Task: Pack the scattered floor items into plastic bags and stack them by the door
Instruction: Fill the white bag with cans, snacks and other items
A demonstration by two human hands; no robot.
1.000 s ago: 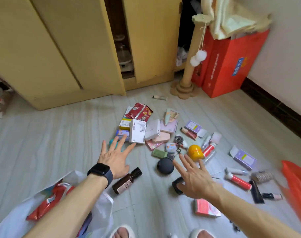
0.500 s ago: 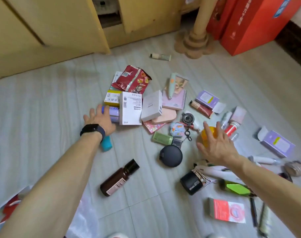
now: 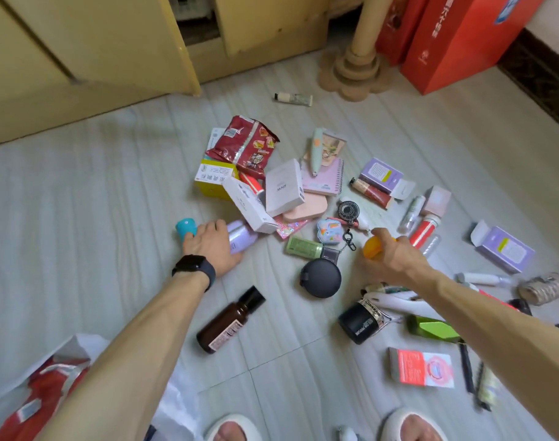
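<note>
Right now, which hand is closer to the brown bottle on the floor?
Left. The left hand holds a purple bottle just beyond the cap of the brown bottle; the right hand grips an orange thing well off to the right, past the round black case.

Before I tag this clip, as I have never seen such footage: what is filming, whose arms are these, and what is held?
No machine: a person wears one wide-angle camera on the head, looking down at their own arms. The left hand, wearing a black watch, grips a lavender bottle; the right hand curls round an orange round thing. Many small things, among them a red snack packet and a brown bottle, lie scattered on the grey floor. A white plastic bag lies at lower left.
</note>
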